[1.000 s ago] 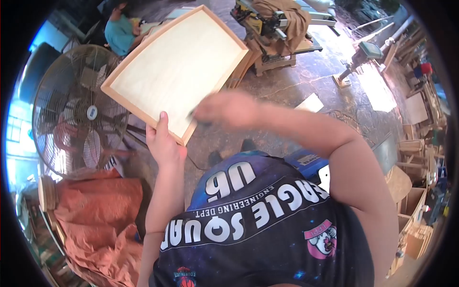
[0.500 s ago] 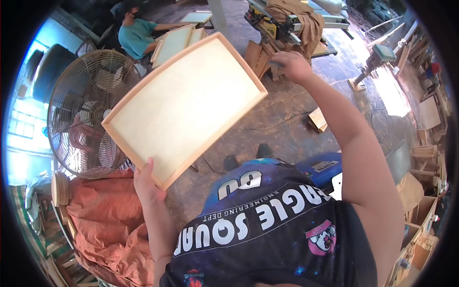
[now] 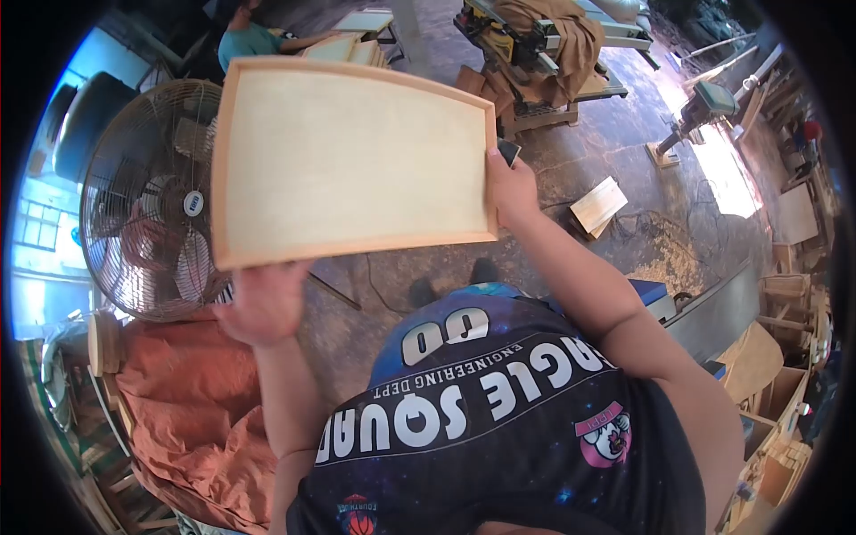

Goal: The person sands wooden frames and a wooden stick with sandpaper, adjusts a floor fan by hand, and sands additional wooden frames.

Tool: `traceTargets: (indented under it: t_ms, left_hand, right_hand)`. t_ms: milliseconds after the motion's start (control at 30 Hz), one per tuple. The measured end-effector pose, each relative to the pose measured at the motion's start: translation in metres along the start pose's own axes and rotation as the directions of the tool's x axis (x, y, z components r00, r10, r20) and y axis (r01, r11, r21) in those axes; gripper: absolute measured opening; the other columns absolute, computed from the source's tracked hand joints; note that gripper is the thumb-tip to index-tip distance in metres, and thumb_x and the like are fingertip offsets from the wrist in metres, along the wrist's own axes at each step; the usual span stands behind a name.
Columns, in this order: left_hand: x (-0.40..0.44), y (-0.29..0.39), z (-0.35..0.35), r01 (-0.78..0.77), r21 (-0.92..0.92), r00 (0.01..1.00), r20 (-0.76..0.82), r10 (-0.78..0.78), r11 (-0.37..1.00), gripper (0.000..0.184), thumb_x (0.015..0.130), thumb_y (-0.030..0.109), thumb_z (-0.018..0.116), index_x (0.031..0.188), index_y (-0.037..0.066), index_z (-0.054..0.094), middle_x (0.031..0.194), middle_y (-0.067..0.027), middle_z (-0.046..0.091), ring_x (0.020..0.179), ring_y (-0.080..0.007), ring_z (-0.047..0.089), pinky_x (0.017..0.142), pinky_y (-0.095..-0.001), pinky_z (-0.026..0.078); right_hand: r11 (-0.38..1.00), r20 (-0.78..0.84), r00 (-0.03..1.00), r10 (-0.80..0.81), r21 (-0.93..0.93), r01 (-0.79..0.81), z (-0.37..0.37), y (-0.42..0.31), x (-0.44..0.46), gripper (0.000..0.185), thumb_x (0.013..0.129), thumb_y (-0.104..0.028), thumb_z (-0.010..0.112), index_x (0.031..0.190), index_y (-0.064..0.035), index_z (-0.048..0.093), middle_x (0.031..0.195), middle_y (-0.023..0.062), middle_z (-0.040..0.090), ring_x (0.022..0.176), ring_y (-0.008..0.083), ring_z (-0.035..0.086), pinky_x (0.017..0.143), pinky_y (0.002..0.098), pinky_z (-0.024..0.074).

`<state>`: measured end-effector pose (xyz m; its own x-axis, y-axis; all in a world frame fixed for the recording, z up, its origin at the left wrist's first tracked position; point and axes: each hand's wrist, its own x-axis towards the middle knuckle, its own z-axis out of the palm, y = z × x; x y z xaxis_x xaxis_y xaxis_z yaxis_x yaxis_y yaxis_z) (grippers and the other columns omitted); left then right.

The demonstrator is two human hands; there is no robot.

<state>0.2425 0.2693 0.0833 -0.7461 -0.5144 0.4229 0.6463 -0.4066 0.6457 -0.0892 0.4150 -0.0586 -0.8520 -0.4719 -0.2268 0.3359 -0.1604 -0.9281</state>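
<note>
A shallow wooden tray (image 3: 357, 160) with a pale flat panel and raised light-wood rim is held up in front of me, its long sides nearly level. My right hand (image 3: 514, 189) grips the right short side, thumb on the rim. A small black piece (image 3: 508, 152) shows beside that hand's fingers; its kind is unclear. Under the lower left corner is my left hand (image 3: 267, 305), slightly blurred, its thumb spread away from the wood. Its fingertips reach the lower rim and are partly hidden there.
A large caged fan (image 3: 152, 205) stands at left, above a red-orange cover (image 3: 192, 392). A co-worker in a teal shirt (image 3: 254, 45) is behind the tray near stacked panels (image 3: 343, 47). Wood pieces (image 3: 599, 207) lie on the floor; a cloth-draped machine (image 3: 571, 53) stands beyond.
The tray has turned from a slant to nearly level. My right hand has come down from the air onto its right side. My left thumb has come off the tray's front.
</note>
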Motion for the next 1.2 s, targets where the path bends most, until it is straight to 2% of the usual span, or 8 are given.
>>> traceTargets:
  t_ms: [167, 433, 533, 633, 867, 967, 1100, 1200]
  left_hand:
    - [0.003, -0.125, 0.01, 0.102, 0.57, 0.972, -0.232, 0.04, 0.816, 0.057, 0.102, 0.009, 0.061, 0.152, 0.001, 0.035, 0.149, -0.0172, 0.047, 0.137, -0.0337, 0.049, 0.112, -0.0497, 0.044]
    - [0.019, -0.099, 0.035, -0.002, 0.448, 0.812, -0.521, 0.262, 0.894, 0.051, 0.102, 0.004, 0.057, 0.148, -0.005, 0.037, 0.144, -0.0165, 0.051, 0.132, -0.0302, 0.054, 0.109, -0.0447, 0.048]
    - [0.013, -0.085, 0.03, 0.016, 0.427, 0.826, -0.516, 0.229, 0.904, 0.052, 0.102, 0.006, 0.058, 0.148, -0.005, 0.038, 0.144, -0.0172, 0.051, 0.131, -0.0316, 0.055, 0.108, -0.0458, 0.048]
    - [0.016, -0.071, 0.036, 0.045, 0.305, 0.835, -0.535, 0.132, 0.951, 0.048, 0.103, 0.009, 0.057, 0.146, -0.006, 0.041, 0.143, -0.0178, 0.053, 0.13, -0.0304, 0.056, 0.107, -0.0442, 0.049]
    - [0.02, -0.067, 0.026, 0.088, 0.342, 0.821, -0.557, 0.126, 0.936, 0.052, 0.103, 0.011, 0.056, 0.148, -0.005, 0.037, 0.146, -0.0192, 0.05, 0.132, -0.0337, 0.054, 0.109, -0.0475, 0.048]
    - [0.018, -0.066, 0.027, 0.085, 0.404, 0.807, -0.565, 0.175, 0.911, 0.051, 0.103, 0.01, 0.057, 0.147, -0.006, 0.039, 0.144, -0.0191, 0.052, 0.131, -0.0337, 0.056, 0.108, -0.047, 0.048]
    - [0.019, -0.05, 0.027, 0.143, 0.339, 0.818, -0.569, 0.081, 0.93, 0.049, 0.102, 0.008, 0.056, 0.146, -0.007, 0.04, 0.142, -0.0189, 0.053, 0.129, -0.0339, 0.057, 0.107, -0.0467, 0.049]
    - [0.026, -0.051, 0.027, 0.147, 0.34, 0.799, -0.594, 0.091, 0.929, 0.049, 0.102, 0.006, 0.056, 0.146, -0.007, 0.04, 0.142, -0.019, 0.053, 0.128, -0.034, 0.058, 0.107, -0.047, 0.05]
  right_hand:
    - [0.993, 0.122, 0.989, -0.081, -0.071, 0.09, 0.054, -0.001, -0.04, 0.025, 0.1, -0.015, 0.059, 0.116, 0.003, 0.066, 0.102, 0.0119, 0.072, 0.089, 0.0192, 0.068, 0.082, 0.0364, 0.0532]
    - [0.986, 0.246, 0.958, -0.146, 0.11, 0.122, 0.037, -0.003, -0.041, 0.021, 0.105, -0.011, 0.056, 0.12, -0.002, 0.067, 0.108, 0.0085, 0.073, 0.094, 0.0166, 0.069, 0.089, 0.0316, 0.0534]
    - [0.398, 0.291, 0.519, -0.804, -0.386, 0.833, 0.017, -0.049, -0.024, 0.025, 0.097, -0.004, 0.06, 0.12, -0.0062, 0.069, 0.114, 0.013, 0.073, 0.102, 0.0259, 0.07, 0.098, 0.0361, 0.0531]
    - [-0.206, 0.816, 0.004, -0.577, -0.151, 0.967, 0.015, -0.087, -0.002, 0.045, 0.079, 0.01, 0.063, 0.119, -0.0081, 0.072, 0.121, 0.0139, 0.07, 0.116, 0.0319, 0.066, 0.103, 0.0422, 0.0526]
    - [0.176, 0.913, -0.092, -0.397, 0.175, 0.969, 0.047, -0.039, -0.074, 0.053, 0.067, 0.008, 0.064, 0.116, -0.0107, 0.073, 0.115, 0.0116, 0.07, 0.113, 0.0326, 0.065, 0.101, 0.0441, 0.0523]
    - [0.139, 0.934, -0.156, -0.321, 0.209, 0.968, 0.051, -0.048, -0.062, 0.052, 0.066, 0.006, 0.066, 0.114, -0.0108, 0.073, 0.112, 0.0107, 0.071, 0.112, 0.0304, 0.066, 0.099, 0.044, 0.0534]
    - [-0.017, 0.93, 0.065, -0.361, -0.077, 0.997, 0.034, -0.053, 0.014, 0.044, 0.071, 0.004, 0.067, 0.112, -0.0085, 0.073, 0.113, 0.0116, 0.071, 0.111, 0.0306, 0.066, 0.097, 0.0444, 0.0538]
    - [0.086, 0.914, -0.081, -0.398, 0.125, 0.988, 0.05, -0.043, -0.063, 0.045, 0.071, 0.005, 0.067, 0.114, -0.0071, 0.072, 0.114, 0.0125, 0.071, 0.112, 0.0314, 0.066, 0.097, 0.0441, 0.0537]
